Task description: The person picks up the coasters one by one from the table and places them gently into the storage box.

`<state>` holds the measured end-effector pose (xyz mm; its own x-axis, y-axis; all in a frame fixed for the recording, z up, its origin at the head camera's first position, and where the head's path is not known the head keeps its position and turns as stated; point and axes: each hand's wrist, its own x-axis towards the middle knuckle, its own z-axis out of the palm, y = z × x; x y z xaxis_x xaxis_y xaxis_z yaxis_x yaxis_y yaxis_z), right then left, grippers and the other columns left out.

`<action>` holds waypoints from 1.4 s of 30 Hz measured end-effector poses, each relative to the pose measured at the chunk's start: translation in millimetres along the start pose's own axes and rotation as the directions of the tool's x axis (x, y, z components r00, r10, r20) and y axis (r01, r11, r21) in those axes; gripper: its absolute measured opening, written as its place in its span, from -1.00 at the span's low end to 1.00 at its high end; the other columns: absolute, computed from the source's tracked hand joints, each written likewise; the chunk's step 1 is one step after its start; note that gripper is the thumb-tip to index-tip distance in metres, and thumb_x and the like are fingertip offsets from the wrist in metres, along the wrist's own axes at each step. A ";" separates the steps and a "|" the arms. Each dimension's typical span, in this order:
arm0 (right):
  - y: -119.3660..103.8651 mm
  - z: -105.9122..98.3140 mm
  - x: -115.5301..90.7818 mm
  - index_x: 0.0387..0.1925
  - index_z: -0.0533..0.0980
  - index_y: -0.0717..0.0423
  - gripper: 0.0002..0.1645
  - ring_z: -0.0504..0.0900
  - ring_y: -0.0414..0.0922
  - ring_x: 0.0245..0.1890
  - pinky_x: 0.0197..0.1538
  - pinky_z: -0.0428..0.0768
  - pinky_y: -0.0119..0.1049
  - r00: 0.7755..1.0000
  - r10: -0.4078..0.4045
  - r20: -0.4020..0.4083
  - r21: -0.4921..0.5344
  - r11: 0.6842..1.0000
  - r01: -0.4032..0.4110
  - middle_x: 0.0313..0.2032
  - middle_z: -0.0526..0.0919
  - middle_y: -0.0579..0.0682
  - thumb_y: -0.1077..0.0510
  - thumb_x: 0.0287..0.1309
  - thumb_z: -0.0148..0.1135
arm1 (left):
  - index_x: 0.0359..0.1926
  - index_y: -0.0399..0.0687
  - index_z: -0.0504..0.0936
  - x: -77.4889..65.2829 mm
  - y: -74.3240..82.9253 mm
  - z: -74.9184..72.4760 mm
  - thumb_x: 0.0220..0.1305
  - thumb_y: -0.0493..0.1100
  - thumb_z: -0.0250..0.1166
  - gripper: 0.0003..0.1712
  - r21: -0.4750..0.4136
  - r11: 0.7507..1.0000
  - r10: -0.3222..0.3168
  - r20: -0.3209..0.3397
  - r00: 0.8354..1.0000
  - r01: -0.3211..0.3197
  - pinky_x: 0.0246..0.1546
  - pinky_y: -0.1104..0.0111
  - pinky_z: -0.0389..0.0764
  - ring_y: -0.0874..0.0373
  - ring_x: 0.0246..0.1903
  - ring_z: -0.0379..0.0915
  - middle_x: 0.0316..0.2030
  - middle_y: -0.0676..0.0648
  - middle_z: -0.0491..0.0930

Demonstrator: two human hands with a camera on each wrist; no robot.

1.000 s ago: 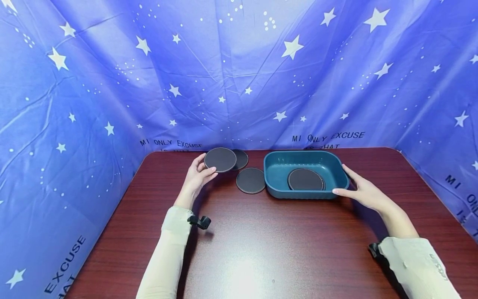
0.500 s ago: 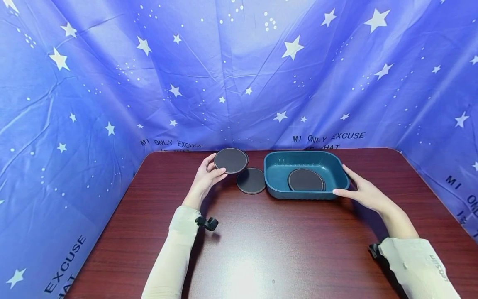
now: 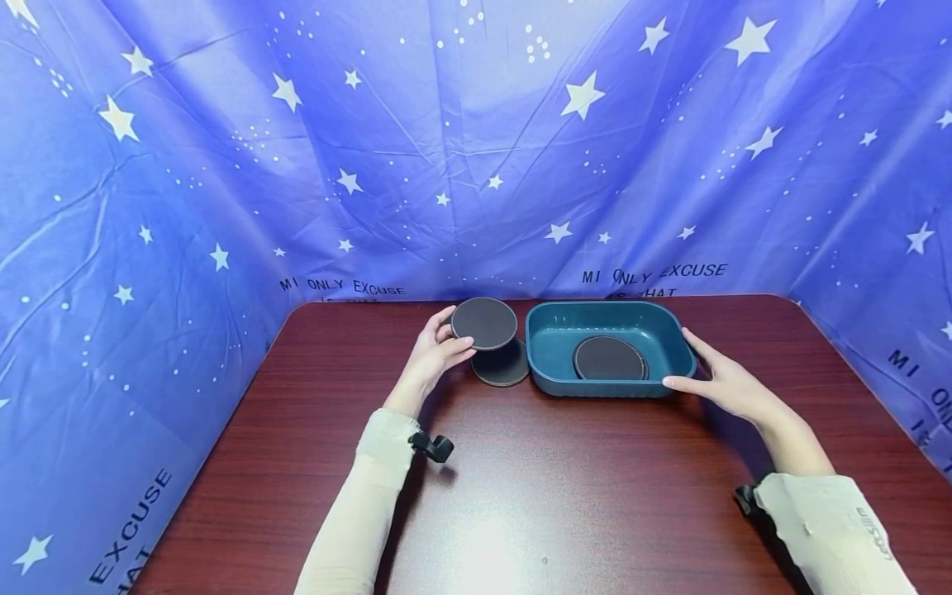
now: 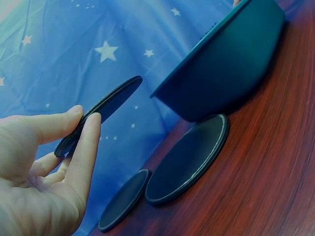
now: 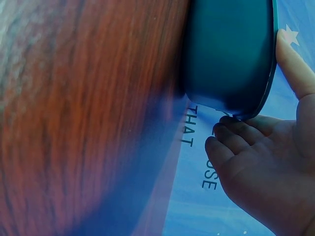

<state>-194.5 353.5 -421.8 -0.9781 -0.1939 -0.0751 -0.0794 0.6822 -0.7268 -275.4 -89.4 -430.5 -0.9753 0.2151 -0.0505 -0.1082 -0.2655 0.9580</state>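
Observation:
My left hand (image 3: 431, 354) pinches a round black coaster (image 3: 483, 322) between thumb and fingers, raised above the table. Seen edge-on in the left wrist view, that held coaster (image 4: 106, 105) is tilted. Below it a second coaster (image 3: 500, 370) lies flat beside the teal basin (image 3: 595, 387). A further coaster (image 4: 125, 200) shows on the table in the left wrist view, hidden behind the held one in the head view. Inside the basin rests a coaster (image 3: 608, 357); whether others lie under it, I cannot tell. My right hand (image 3: 732, 384) holds the basin's right end, thumb at the front rim, fingers on the end wall.
Everything stands toward the back of a dark red wooden table (image 3: 535, 496). A blue star-printed curtain (image 3: 446, 149) hangs close behind the back edge and along both sides. Black mounts (image 3: 431, 446) are strapped at both wrists.
My left hand has carried the coaster rightward, from beside the rear coaster to above the one next to the basin. The right hand and the basin have kept their place.

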 end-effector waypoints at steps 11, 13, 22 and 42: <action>1.1 0.2 0.1 0.57 -0.33 0.16 0.24 -0.05 0.49 0.47 0.36 0.11 0.47 1.000 -0.003 0.002 -0.003 1.000 0.003 0.53 -0.17 0.42 -0.08 0.26 0.30 | 0.51 -0.08 0.11 4.7 -6.1 25.0 0.24 -0.57 0.19 -0.12 0.015 0.999 -0.031 0.041 0.999 0.031 -0.22 0.42 0.75 0.26 -0.31 0.63 -0.04 -0.07 0.52; 1.1 0.2 0.3 0.57 -0.34 0.15 0.24 -0.06 0.49 0.47 0.36 0.10 0.47 1.000 -0.002 0.003 -0.005 1.000 0.002 0.53 -0.18 0.42 -0.09 0.27 0.30 | 0.51 -0.07 0.12 5.7 -7.5 28.5 0.24 -0.57 0.19 -0.12 0.016 0.999 -0.034 0.047 0.998 0.034 -0.22 0.42 0.76 0.26 -0.32 0.63 -0.04 -0.07 0.52; 0.1 0.2 -0.2 0.57 -0.34 0.14 0.23 -0.04 0.48 0.47 0.36 0.12 0.46 1.000 0.001 0.004 -0.005 1.000 -0.001 0.53 -0.16 0.42 -0.07 0.27 0.30 | 0.51 -0.10 0.13 9.8 -13.2 45.0 0.21 -0.58 0.21 -0.11 0.011 1.000 -0.029 0.093 0.995 0.028 -0.21 0.38 0.76 0.23 -0.33 0.64 -0.10 -0.06 0.54; -0.1 1.1 -1.0 0.57 -0.32 0.16 0.23 -0.06 0.49 0.47 0.36 0.11 0.47 1.000 0.003 0.005 -0.008 1.000 -0.003 0.54 -0.19 0.42 -0.07 0.26 0.30 | 0.52 -0.14 0.10 16.2 -18.8 85.9 0.19 -0.61 0.21 -0.07 0.068 0.997 -0.046 0.189 0.981 0.034 -0.18 0.29 0.77 0.27 -0.33 0.59 -0.07 -0.08 0.51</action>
<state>-193.3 352.8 -422.4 -0.9774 -0.1956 -0.0806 -0.0783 0.6883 -0.7212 -272.6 -0.2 -425.2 -0.9153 0.4008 -0.0401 -0.1275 -0.1938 0.9727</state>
